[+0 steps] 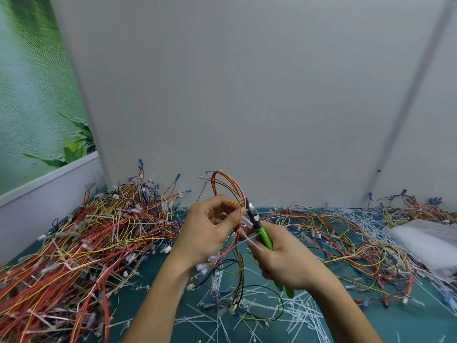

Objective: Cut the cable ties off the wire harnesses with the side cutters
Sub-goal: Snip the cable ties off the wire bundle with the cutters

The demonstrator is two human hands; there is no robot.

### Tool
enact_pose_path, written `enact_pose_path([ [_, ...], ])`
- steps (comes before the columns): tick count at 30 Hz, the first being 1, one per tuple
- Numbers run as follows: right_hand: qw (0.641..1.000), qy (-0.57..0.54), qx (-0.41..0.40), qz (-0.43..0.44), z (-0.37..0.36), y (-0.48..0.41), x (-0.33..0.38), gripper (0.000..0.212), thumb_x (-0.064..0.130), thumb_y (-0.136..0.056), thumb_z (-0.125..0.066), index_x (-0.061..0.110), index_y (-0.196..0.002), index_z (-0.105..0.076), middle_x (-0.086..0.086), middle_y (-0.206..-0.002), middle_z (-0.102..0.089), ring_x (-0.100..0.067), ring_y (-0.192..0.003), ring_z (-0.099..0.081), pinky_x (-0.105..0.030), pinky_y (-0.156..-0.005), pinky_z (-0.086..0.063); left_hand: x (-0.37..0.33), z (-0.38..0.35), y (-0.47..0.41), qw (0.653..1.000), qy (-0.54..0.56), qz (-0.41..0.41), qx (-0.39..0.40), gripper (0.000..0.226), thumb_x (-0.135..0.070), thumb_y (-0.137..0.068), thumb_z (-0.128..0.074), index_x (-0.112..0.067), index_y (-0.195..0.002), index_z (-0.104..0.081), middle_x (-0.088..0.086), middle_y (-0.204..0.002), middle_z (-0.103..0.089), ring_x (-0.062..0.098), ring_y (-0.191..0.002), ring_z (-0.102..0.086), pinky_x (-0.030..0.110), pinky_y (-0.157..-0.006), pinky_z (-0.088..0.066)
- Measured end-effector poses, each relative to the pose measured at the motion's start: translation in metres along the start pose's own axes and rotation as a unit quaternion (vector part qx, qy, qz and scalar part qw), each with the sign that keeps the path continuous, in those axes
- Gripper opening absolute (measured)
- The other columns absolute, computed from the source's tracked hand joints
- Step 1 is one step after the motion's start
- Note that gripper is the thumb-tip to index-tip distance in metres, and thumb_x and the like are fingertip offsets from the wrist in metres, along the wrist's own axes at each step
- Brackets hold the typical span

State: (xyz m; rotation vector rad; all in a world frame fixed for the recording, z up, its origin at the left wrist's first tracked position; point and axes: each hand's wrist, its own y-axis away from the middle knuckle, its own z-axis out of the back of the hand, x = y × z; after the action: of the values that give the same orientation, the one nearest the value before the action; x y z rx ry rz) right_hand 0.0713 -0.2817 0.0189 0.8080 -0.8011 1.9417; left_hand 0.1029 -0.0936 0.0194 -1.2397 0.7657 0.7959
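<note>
left hand [205, 229]: raised over the worktop centre. Grip closed, thumb and fingertips pinching the held harness at mid-length.
right hand [284, 258]: just right of the left hand and slightly lower. Grip wrapped round the green handles of the side cutters, fingers curled tight.
side cutters [262, 233]: long axis diagonal. Handle ends sit low right, below the right palm; the head points up and left. The dark tip sits right beside the left fingertips, against the wires. Cannot tell how far the blades are apart.
held harness [227, 184]: red, yellow and black wires, long axis about vertical. The upper part loops above the left hand. The lower part hangs between the wrists down to the worktop, with clear terminal sleeves at the ends.
cable tie [254, 243]: white strip sticking out of the harness between the two hands, just under the cutter head, angled down and right.
worktop [408, 325]: teal surface.
harness pile [86, 231]: large tangle on the left, mostly red and yellow.
loose harnesses [346, 233]: spread thinner on the right.
cut ties [296, 310]: white strips scattered across the near and right area.
plastic bag [430, 243]: whitish, at the far right edge, lying on the wires.
back panel [247, 95]: plain white, upright behind the worktop.
</note>
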Motion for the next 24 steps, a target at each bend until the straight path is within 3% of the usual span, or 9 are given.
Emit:
enact_pose_path([
  [3,1.0,-0.007,-0.003,-0.004,0.0,0.0013,0.0015,0.022,0.031,-0.105,-0.055,0.034,-0.083,-0.053,0.006,-0.061,-0.048,-0.018,-0.056,-0.045,-0.046,-0.059,-0.05,-0.0013,-0.0005,0.0001,1.0,-0.006,-0.006,-0.001,0.01,-0.027,-0.089,-0.074,-0.018,-0.091,-0.074,0.0,-0.083,-0.076,0.008,-0.074,-0.071,0.015,-0.065,-0.053],
  [5,1.0,-0.018,0.007,-0.012,-0.0004,0.0023,0.0016,0.011,0.03,-0.104,-0.057,0.027,-0.094,-0.054,0.002,-0.063,-0.055,-0.019,-0.054,-0.056,-0.047,-0.059,-0.056,-0.0019,-0.0002,0.0003,1.0,-0.006,-0.01,0.0,0.006,-0.025,-0.09,-0.074,-0.019,-0.091,-0.074,-0.001,-0.084,-0.076,0.009,-0.076,-0.073,0.015,-0.066,-0.053],
  [10,0.999,-0.024,0.027,-0.02,0.0001,0.0018,0.0008,0.008,0.033,-0.102,-0.061,0.029,-0.1,-0.054,-0.001,-0.069,-0.059,-0.017,-0.058,-0.064,-0.036,-0.061,-0.059,-0.0012,0.0002,0.0004,1.0,-0.029,-0.01,0.0,0.002,-0.018,-0.092,-0.074,-0.016,-0.092,-0.074,-0.002,-0.084,-0.075,0.01,-0.078,-0.073,0.015,-0.068,-0.054],
  [17,1.0,-0.008,-0.008,-0.004,-0.0002,-0.0001,-0.0017,0.026,0.036,-0.105,-0.055,0.04,-0.079,-0.052,0.006,-0.061,-0.047,-0.017,-0.055,-0.044,-0.044,-0.057,-0.048,-0.0068,-0.0018,0.0012,1.0,-0.001,-0.004,-0.003,0.011,-0.021,-0.091,-0.074,-0.011,-0.093,-0.073,0.003,-0.084,-0.075,0.009,-0.073,-0.07,0.015,-0.064,-0.052],
  [21,0.999,-0.023,0.011,-0.022,-0.0008,0.0012,-0.0015,0.01,0.034,-0.103,-0.059,0.03,-0.095,-0.054,0.004,-0.063,-0.057,-0.017,-0.053,-0.061,-0.041,-0.059,-0.058,-0.006,-0.0017,0.0016,1.0,-0.007,-0.003,-0.004,0.008,-0.019,-0.091,-0.073,-0.011,-0.094,-0.073,0.002,-0.086,-0.076,0.015,-0.08,-0.073,0.018,-0.069,-0.056],
  [24,0.999,-0.033,0.02,-0.025,-0.0011,0.0007,-0.0026,0.011,0.034,-0.102,-0.061,0.024,-0.102,-0.056,0.001,-0.069,-0.057,-0.014,-0.059,-0.065,-0.036,-0.062,-0.062,-0.0043,-0.0017,0.0019,1.0,-0.013,0.0,-0.004,0.003,-0.016,-0.092,-0.073,-0.013,-0.092,-0.073,0.001,-0.085,-0.075,0.017,-0.079,-0.073,0.018,-0.068,-0.055],
])
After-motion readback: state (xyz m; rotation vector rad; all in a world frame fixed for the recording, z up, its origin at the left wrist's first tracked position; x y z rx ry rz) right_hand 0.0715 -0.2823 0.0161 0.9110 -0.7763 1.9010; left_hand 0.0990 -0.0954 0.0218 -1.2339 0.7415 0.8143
